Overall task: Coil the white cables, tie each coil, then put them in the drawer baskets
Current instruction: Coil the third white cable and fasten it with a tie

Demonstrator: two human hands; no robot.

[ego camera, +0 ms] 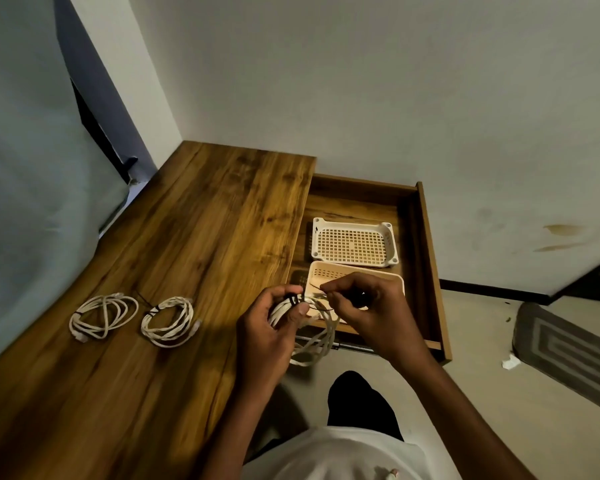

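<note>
My left hand (272,327) grips a white cable coil (317,344) at its top, where a black tie (293,301) wraps it. The thin black end of that tie is pinched by my right hand (368,311), just right of the coil. Both hands hover over the near end of the open drawer (426,258). Two more white coils lie on the wooden desk: a left coil (103,315) and a right coil (168,320) with a dark tie on it. In the drawer sit a white basket (354,242) and a beige basket (326,271), partly hidden by my hands.
The wooden desk (187,254) runs along a wall at the left, with a grey curtain beside it. Right of the drawer, on the floor, lies a grey mat (568,355) with a scrap of white paper (510,363). My legs are below the hands.
</note>
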